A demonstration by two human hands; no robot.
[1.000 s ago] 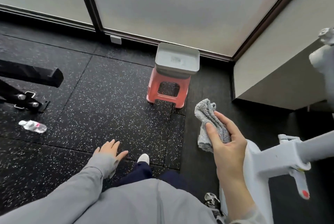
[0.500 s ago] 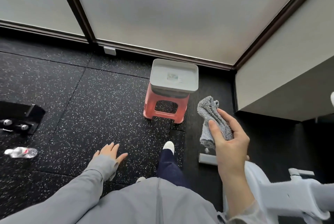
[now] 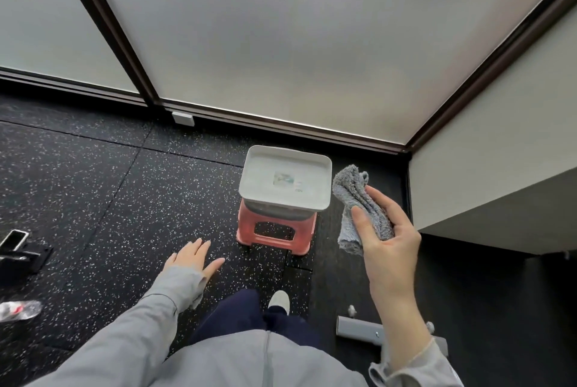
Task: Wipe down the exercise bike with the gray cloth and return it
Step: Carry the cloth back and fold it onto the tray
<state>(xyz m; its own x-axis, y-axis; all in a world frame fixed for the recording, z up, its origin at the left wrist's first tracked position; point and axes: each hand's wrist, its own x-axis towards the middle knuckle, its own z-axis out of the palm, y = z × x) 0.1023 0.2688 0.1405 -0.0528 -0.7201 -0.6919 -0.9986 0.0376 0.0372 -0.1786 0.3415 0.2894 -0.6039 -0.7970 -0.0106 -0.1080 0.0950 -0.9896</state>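
Observation:
My right hand (image 3: pixel 385 239) holds the crumpled gray cloth (image 3: pixel 354 196) in the air, just right of a white tray (image 3: pixel 249 180). The tray rests on a red plastic stool (image 3: pixel 246 230) near the window wall and holds nothing but a small label. My left hand (image 3: pixel 195 258) hangs open with fingers spread, low over the floor to the left of the stool. Of the exercise bike only a gray base bar (image 3: pixel 359 329) shows at the bottom right.
Black speckled rubber floor (image 3: pixel 125 199) all around. A dark bench foot (image 3: pixel 18 252) and a plastic water bottle (image 3: pixel 18 310) lie at the far left. Frosted glass panels close the back; a white wall ledge (image 3: pixel 487 199) juts out at right. My shoe (image 3: pixel 278 300) steps toward the stool.
The view has moved forward toward the stool; the bike frame has dropped out of sight at right. My right hand with the cloth has come nearer the tray.

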